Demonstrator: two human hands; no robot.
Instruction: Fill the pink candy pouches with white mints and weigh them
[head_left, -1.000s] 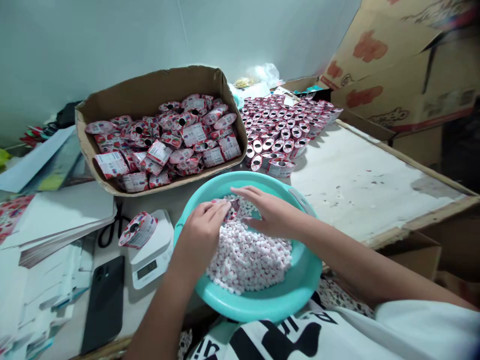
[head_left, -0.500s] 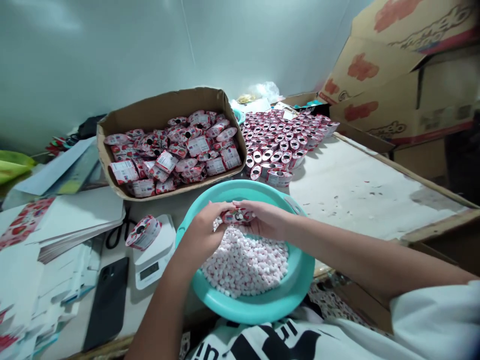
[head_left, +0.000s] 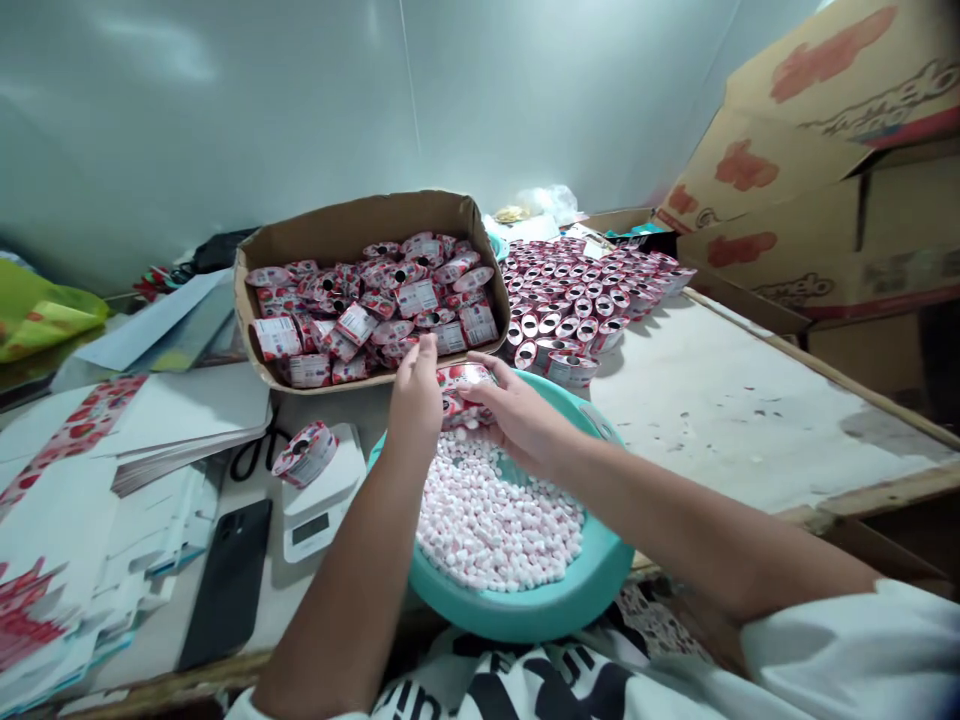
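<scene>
A small red-and-white box with a strawberry print (head_left: 461,378) is tilted between my hands over the far part of a turquoise basin (head_left: 517,625). My right hand (head_left: 521,410) grips its right end, thumb across the near side. My left hand (head_left: 418,395) holds the left end, fingers pointing up and partly hiding it. Pink-and-white candy pellets (head_left: 499,525) fill much of the basin, and a few sit just beneath the box's lower edge.
Behind stands a carton (head_left: 251,335) heaped with strawberry-print boxes. Rows of open boxes (head_left: 574,290) stand right of it. Left lie a white scale (head_left: 319,510) beside a single box (head_left: 306,453), a black phone (head_left: 229,580), scissors (head_left: 259,450) and stacked white card sheets (head_left: 187,410).
Both hands have raised the box from near the pellets toward the basin's far rim and tilted it, so its printed side shows. The view has shifted slightly left.
</scene>
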